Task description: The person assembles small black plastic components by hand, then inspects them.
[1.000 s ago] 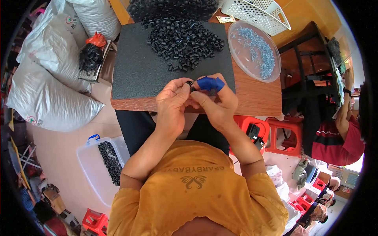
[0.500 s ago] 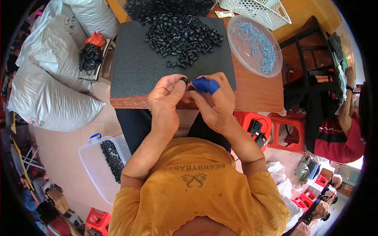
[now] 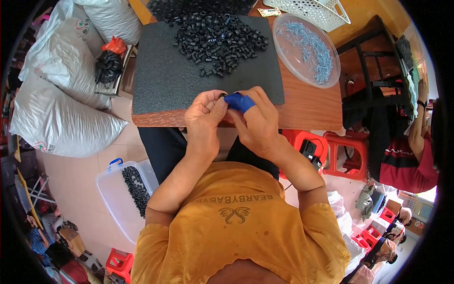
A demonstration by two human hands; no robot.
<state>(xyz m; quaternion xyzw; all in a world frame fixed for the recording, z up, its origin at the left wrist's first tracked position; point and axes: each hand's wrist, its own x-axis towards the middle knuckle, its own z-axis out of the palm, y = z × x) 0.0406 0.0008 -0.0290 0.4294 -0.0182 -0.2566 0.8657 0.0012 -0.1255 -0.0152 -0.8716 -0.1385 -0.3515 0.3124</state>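
Observation:
Above the table's near edge, my left hand (image 3: 203,116) pinches a small black ring-like plastic part (image 3: 222,95) between thumb and fingers. My right hand (image 3: 260,120) meets it there, its forefinger wrapped in a blue covering (image 3: 240,101). The right thumb and forefinger are pinched together against the same spot, and the covering hides most of what they grip. Beyond both hands, a heap of small black plastic parts (image 3: 217,45) lies on a dark grey mat (image 3: 156,71).
Right of the mat, a clear round lid (image 3: 294,66) holds many small bluish metal pieces (image 3: 321,64) on the wooden table (image 3: 309,111). A white basket (image 3: 314,12) stands behind. Left on the floor are a clear bin (image 3: 111,199) with black parts and white sacks (image 3: 61,113). Red stools (image 3: 347,151) stand right.
My right hand has moved slightly left, bringing its fingertips to the part in my left hand. The black piece seen in my right pinch is now hidden.

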